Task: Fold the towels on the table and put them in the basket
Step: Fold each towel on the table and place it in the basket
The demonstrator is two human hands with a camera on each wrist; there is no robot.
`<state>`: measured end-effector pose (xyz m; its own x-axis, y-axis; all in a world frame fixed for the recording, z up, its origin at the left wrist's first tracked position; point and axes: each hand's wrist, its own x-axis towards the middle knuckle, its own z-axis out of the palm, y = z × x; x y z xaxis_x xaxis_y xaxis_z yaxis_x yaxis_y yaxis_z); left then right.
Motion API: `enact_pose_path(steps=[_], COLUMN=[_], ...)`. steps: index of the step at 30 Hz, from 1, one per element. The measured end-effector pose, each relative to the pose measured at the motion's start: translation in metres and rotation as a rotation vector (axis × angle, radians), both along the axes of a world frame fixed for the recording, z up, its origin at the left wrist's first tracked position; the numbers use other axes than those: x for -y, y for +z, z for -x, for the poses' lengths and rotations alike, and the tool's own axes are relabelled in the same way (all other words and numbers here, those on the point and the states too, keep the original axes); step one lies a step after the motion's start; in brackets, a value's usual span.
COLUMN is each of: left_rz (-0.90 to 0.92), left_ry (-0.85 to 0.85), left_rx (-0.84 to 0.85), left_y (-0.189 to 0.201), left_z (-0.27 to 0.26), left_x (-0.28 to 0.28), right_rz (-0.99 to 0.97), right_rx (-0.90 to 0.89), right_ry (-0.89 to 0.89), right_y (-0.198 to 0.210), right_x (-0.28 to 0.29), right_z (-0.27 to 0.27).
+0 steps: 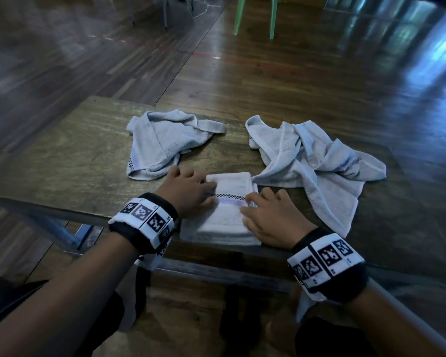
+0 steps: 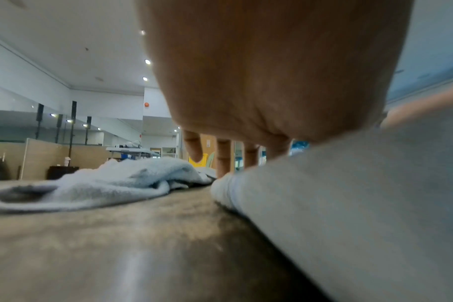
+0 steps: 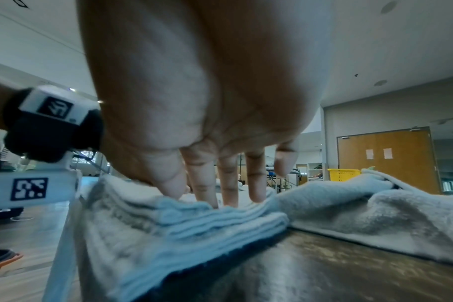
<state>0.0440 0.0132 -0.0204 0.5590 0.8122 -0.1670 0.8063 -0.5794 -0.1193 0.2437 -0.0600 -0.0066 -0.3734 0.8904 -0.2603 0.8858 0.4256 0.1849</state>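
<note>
A wooden bench [image 1: 70,155] carries two crumpled towels [image 1: 162,143] [image 1: 317,166] at its far side and a folded towel [image 1: 227,217] at the near edge. Both hands, left hand [image 1: 188,191] and right hand [image 1: 276,217], press it flat with straight, spread fingers, gripping nothing.

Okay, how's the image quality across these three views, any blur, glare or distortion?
Head view: dim, with window glare on the floor; the folded towel is fairly sharp and the edges bend from the wide lens. Left wrist view: the left hand and the nearby folded towel are soft. Right wrist view: the right hand looms oversized, and the towel layers stay fairly crisp.
</note>
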Motion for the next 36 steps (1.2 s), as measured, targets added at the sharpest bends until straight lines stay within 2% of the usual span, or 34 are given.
enact_pose_path(steps=[3, 5, 10, 12, 16, 19, 24, 28, 36], left_rz=[0.022, 0.105, 0.373, 0.332, 0.177, 0.204, 0.25, 0.281, 0.273], left_ry=[0.007, -0.034, -0.049, -0.002, 0.137, 0.097, 0.034, 0.012, -0.036], left_rx=[-0.069, -0.06, 0.159, 0.219, 0.426, 0.547, 0.559, 0.537, 0.592], left_y=[0.016, 0.022, 0.022, 0.016, 0.004, -0.001, -0.002, 0.0, 0.003], left_z=[0.002, 0.003, 0.001, -0.001, 0.004, 0.006, 0.004, 0.009, 0.007], left_x=[0.011, 0.02, 0.027, 0.02, 0.001, -0.011, -0.019, -0.024, -0.022], right_rz=[0.023, 0.035, 0.027, 0.001, 0.044, 0.092, 0.132, 0.186, 0.171], right_rx=[-0.052, -0.087, -0.344, -0.419, -0.446, -0.518, -0.612, -0.674, -0.702], right_ry=[-0.084, -0.126, -0.212, -0.249, -0.371, -0.405, -0.377, -0.428, -0.42], right_y=[-0.003, -0.007, -0.016, -0.018, -0.02, -0.021, -0.01, -0.007, -0.008], right_x=[-0.015, -0.023, -0.035, -0.04, -0.051, -0.056, -0.053, -0.048, -0.046], right_z=[-0.007, -0.013, -0.02, -0.022, -0.034, -0.039, -0.035, -0.036, -0.04])
